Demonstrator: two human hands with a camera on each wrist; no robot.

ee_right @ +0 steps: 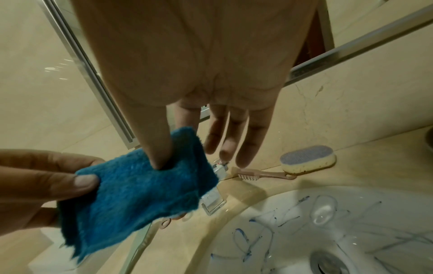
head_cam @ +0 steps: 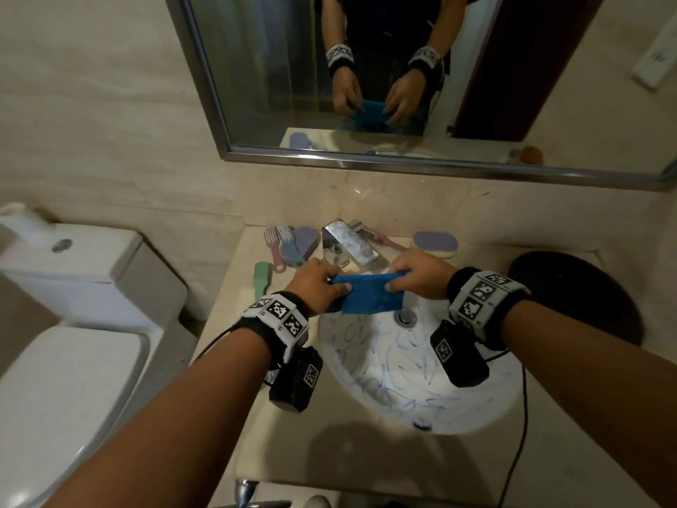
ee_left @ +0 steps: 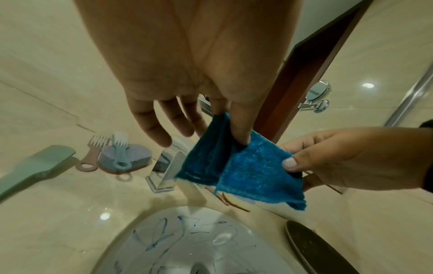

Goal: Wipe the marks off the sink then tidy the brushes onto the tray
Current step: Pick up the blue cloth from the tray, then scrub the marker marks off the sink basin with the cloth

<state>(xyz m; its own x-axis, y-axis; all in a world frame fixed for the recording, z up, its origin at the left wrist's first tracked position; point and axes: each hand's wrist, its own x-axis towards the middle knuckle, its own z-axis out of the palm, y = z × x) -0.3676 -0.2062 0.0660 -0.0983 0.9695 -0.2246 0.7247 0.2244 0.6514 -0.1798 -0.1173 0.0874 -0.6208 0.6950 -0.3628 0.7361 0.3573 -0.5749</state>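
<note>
Toilet [head_cam: 73,287] left of sink [head_cam: 476,408], only in head view. Mirror [head_cam: 278,67] above sink. Sink white, blue marks [head_cam: 381,375] all over the bowl. Dark round tray [head_cam: 586,287] right of sink, partly hidden by right wrist. Faucet [head_cam: 348,247] behind sink, its spout tip blocked by the cloth. Blue cloth [head_cam: 370,295] held over sink's back edge, left hand [head_cam: 318,284] and right hand [head_cam: 417,273] each pinching a side, thumb on top. Left wrist view alone shows green brush [ee_left: 35,166], pink comb brush [ee_left: 93,148], light-blue brush [ee_left: 119,148] on a purple sponge [ee_left: 140,157], left of faucet. Right wrist view shows second sponge [ee_right: 309,161] and pink brush [ee_right: 264,175] right of faucet.
</note>
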